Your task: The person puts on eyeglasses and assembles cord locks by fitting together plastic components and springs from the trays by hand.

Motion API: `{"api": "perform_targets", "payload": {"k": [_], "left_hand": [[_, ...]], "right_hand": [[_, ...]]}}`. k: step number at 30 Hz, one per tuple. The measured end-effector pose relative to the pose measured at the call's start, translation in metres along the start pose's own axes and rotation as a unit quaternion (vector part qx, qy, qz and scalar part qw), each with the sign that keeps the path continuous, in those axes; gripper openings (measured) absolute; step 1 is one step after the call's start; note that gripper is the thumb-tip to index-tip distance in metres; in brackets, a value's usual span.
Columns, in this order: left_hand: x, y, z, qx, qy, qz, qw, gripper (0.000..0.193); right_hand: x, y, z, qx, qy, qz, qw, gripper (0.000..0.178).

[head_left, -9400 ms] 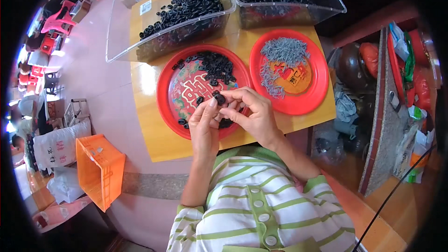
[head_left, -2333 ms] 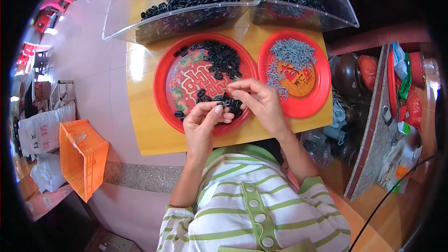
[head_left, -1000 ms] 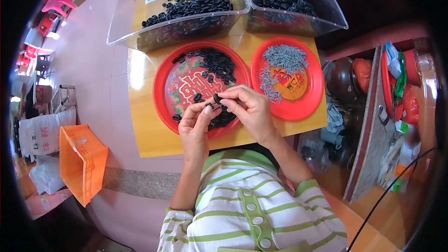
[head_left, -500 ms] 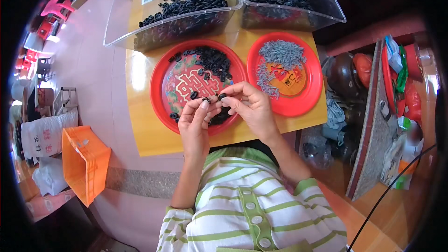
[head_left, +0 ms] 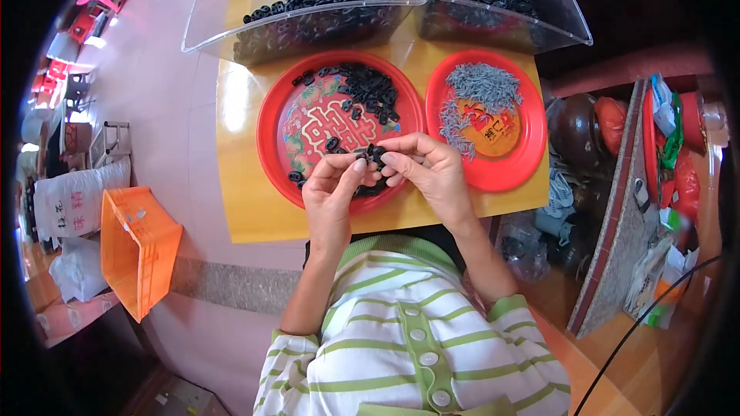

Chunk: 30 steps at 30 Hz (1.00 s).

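Over the near part of a round red tray (head_left: 267, 115), my two hands meet with fingertips almost touching. My left hand (head_left: 330, 199) pinches a small black plastic piece (head_left: 361, 156) between thumb and fingers. A similar black ring-shaped piece (head_left: 377, 152) sits in the pinch of my right hand (head_left: 438, 176); the fingers partly cover both. Behind them on the tray lies a heap of black pieces (head_left: 371, 92), with a few loose ones beside my left hand. To the right, a red plate (head_left: 535, 127) bears a pile of thin grey screw-like pieces (head_left: 484, 85).
Two clear plastic bins (head_left: 308, 17) full of black pieces stand at the yellow table's (head_left: 245, 208) far edge. An orange crate (head_left: 158, 262) and white sacks (head_left: 81, 199) are on the left. A stone-topped slab (head_left: 609, 239) and a brown jar (head_left: 574, 119) stand at the right.
The view has shifted slightly, so the table sits a little higher and further right. Both hands stay together over the tray, the black pieces now closer against each other.
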<state>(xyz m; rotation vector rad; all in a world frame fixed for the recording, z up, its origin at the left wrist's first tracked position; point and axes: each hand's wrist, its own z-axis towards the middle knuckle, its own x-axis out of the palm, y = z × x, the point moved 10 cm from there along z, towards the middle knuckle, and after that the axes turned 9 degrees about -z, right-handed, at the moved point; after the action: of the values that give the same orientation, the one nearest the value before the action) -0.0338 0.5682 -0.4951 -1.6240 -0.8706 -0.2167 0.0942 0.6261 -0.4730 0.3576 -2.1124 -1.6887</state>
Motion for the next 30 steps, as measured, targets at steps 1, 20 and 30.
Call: {"api": "perform_targets", "payload": {"k": [1, 20, 30], "left_hand": [[0.000, 0.001, 0.000, 0.000, 0.000, -0.009, 1.000, 0.008], [0.006, 0.000, -0.001, 0.005, 0.008, 0.009, 1.000, 0.009], [0.008, 0.009, 0.002, -0.024, 0.012, -0.033, 0.999, 0.011]], "right_hand": [[-0.002, -0.001, 0.000, -0.001, -0.008, 0.000, 1.000, 0.020], [-0.001, -0.001, 0.001, -0.004, -0.018, 0.023, 1.000, 0.018], [0.003, 0.004, -0.003, -0.065, -0.036, 0.037, 0.997, 0.012]]}}
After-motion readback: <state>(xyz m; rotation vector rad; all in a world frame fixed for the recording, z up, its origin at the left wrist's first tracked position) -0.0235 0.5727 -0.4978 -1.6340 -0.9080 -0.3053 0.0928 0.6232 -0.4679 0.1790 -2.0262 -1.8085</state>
